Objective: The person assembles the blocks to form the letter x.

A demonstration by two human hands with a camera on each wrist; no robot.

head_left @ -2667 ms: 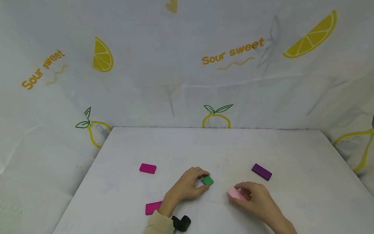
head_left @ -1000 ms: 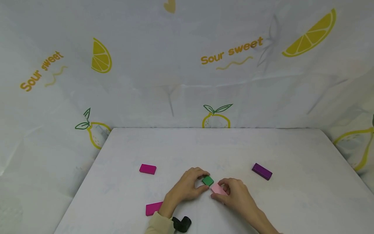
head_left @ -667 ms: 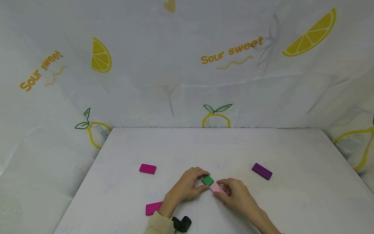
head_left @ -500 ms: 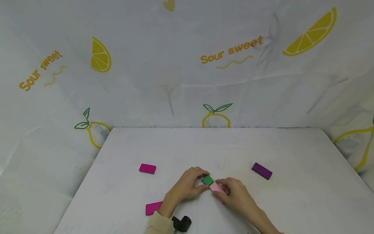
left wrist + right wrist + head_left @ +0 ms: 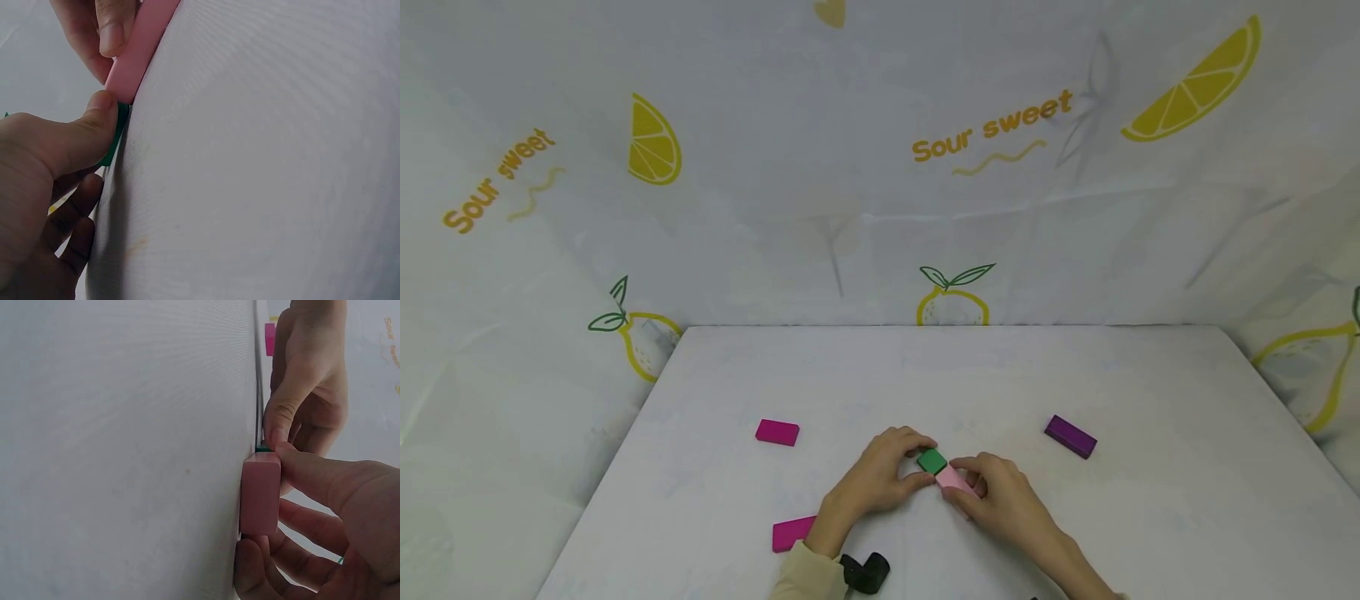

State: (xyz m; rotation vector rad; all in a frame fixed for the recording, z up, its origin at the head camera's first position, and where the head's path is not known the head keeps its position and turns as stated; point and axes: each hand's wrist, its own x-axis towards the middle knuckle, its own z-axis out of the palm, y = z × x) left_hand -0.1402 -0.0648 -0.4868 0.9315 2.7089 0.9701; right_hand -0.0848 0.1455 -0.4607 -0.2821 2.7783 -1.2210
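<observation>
Near the front middle of the table, my left hand (image 5: 880,475) pinches a small green block (image 5: 932,461) between thumb and fingers. A pink block (image 5: 953,480) lies end-on against its near right side, and my right hand (image 5: 1007,500) grips that one by its long sides. In the left wrist view the pink block (image 5: 140,53) meets the green block (image 5: 115,134) at the left thumb tip. Seen from the right wrist, the end face of the pink block (image 5: 261,497) fills the space between thumb and fingers, with only a sliver of green behind it.
One magenta block (image 5: 777,432) lies at the left; another magenta block (image 5: 793,533) is partly hidden by the left forearm. A purple block (image 5: 1071,437) sits at the right. The white table (image 5: 1150,517) ends at a lemon-printed cloth (image 5: 775,167). A black strap piece (image 5: 867,573) is at the left wrist.
My right hand has brought the pink block leftward until it touches the green block. My left hand has stayed in place, pinching the green block.
</observation>
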